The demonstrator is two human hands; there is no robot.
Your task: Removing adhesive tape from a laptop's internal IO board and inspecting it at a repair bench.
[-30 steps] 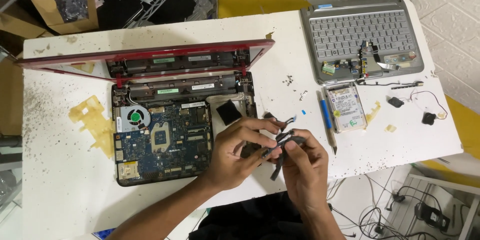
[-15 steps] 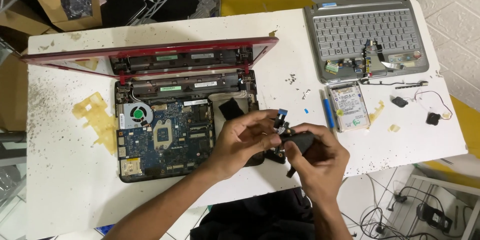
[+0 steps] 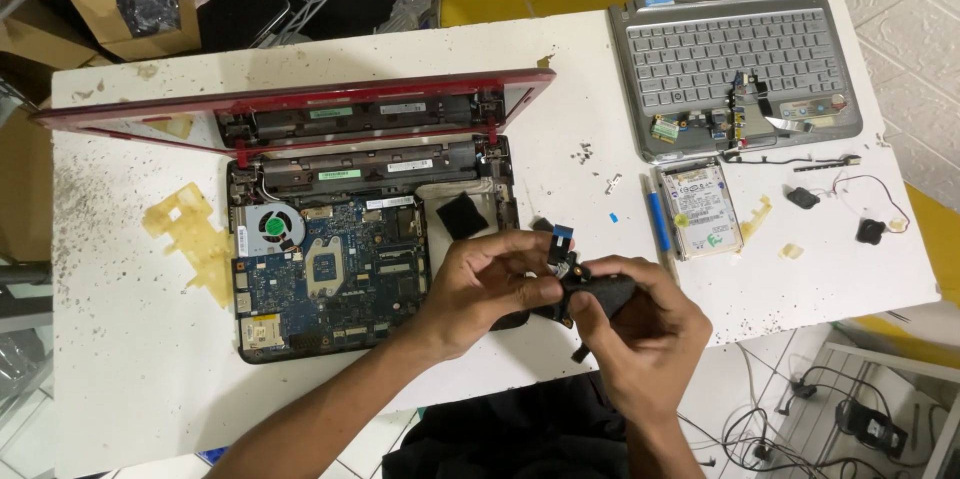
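My left hand (image 3: 488,287) and my right hand (image 3: 640,334) meet over the table's front edge, both gripping a small black laptop part (image 3: 598,292) with a short flat cable that ends in a blue tab (image 3: 561,236). My left fingers pinch the cable end, and my right hand wraps the black body from below. Just left of my hands lies an opened red laptop (image 3: 370,239), its blue motherboard (image 3: 335,274) and round fan (image 3: 272,227) bare.
A grey keyboard panel (image 3: 735,64) with small boards lies at the back right. A hard drive (image 3: 700,209), a blue pen (image 3: 659,221), loose screws (image 3: 583,151) and small black pieces (image 3: 803,198) are scattered on the white table (image 3: 130,359). Cables hang below right.
My hands and the black part have shifted slightly right and toward the table's front edge. My grip on the part has turned a little.
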